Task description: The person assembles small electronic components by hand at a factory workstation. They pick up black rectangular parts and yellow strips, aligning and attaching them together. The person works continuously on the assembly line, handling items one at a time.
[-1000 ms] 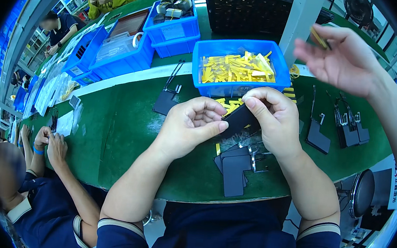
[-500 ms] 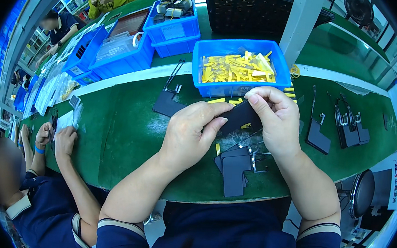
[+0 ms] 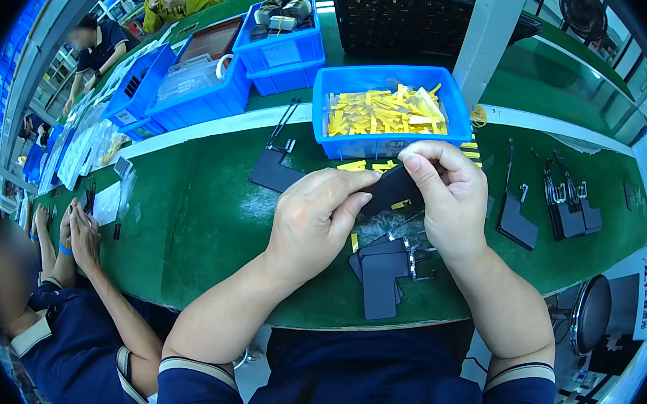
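Between my hands is a flat black part (image 3: pixel 387 192) with a small gold-yellow patch near its lower edge. My left hand (image 3: pixel 314 220) pinches its left end between thumb and fingers. At its upper right corner, the thumb and fingertips of my right hand (image 3: pixel 451 194) are closed on it; whether they also grip a small piece cannot be seen. Just below lies a stack of black L-shaped parts (image 3: pixel 383 280) with metal fittings and thin leads. A yellow strip (image 3: pixel 354 242) rests beside that stack, and more yellow strips (image 3: pixel 353 165) lie beyond my left fingers.
A blue bin (image 3: pixel 420 147) of yellow strips stands beyond my hands. More black parts (image 3: pixel 518 223) lie at right, another (image 3: pixel 274 168) at left. Blue crates (image 3: pixel 201 103) stand far left, a white post (image 3: pixel 487 47) behind the bin. A co-worker's hands (image 3: pixel 80 235) are at left.
My hands and the black part stay nearly in place. The co-worker at left has brought both hands together, and a small dark piece now shows on the table beside them.
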A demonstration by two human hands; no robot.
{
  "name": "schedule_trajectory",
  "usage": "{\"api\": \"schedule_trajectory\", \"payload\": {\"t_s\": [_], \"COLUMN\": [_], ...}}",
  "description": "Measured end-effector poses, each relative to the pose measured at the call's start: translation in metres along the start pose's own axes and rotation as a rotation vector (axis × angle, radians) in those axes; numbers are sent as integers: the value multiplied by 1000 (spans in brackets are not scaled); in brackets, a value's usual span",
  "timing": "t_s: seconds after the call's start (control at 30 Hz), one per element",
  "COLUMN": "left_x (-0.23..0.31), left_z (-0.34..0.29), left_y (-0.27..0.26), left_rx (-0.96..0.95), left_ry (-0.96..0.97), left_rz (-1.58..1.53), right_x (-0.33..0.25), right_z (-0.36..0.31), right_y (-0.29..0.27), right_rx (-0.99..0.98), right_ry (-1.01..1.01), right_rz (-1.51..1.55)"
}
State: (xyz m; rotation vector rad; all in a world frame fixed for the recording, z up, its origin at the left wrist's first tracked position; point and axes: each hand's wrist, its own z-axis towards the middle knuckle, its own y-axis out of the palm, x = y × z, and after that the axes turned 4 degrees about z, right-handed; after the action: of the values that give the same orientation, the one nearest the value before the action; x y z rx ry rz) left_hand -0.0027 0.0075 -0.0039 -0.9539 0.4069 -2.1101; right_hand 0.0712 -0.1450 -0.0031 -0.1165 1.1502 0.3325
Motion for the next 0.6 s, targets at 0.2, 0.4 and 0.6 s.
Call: {"api": "schedule_trajectory", "payload": {"t_s": [0.2, 0.4, 0.6], "left_x": [-2, -16, -76], "left_z": [-1, 5, 24], "left_y": [-3, -15, -69], "left_rx": [-67, -73, 117], "left_ry": [-190, -386, -712], "left_rz": [-118, -233, -153], "right_x": [1, 5, 10], "right_z": [2, 7, 10], "right_y": [0, 1, -8], "right_rx": [-24, -91, -170], "right_ry": [29, 144, 96], "right_rz": [5, 134, -26]}}
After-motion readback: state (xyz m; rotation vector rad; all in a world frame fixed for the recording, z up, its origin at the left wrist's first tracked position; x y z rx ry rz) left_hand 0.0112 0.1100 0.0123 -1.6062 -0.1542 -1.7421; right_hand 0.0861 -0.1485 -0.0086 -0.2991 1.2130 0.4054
